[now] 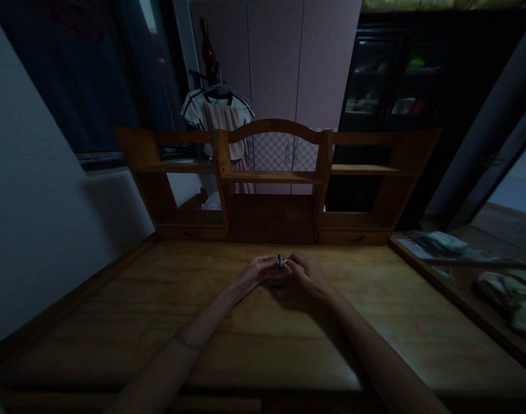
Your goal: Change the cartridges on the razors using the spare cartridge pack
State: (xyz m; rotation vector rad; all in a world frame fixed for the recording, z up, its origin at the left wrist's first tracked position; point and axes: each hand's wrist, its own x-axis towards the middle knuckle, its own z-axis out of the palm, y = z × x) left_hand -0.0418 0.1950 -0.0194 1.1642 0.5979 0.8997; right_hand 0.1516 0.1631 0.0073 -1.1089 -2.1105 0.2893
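Note:
My left hand (263, 270) and my right hand (307, 272) meet over the middle of the wooden desktop (228, 356). Between their fingertips is a small shiny metal piece with a dark end (282, 261), too small in the dim light to name. The fingers of both hands are closed around it, the left from its dark end and the right from its silver end. Just below the hands, a small flat dark object (277, 287) lies on the desktop. A bracelet (187, 340) circles my left forearm.
A wooden shelf unit (271, 179) stands along the desktop's far edge. The white wall (38, 230) borders the left side. To the right, beyond the desk's raised edge, lie papers with a plastic packet (446, 242) and crumpled cloth (511, 296).

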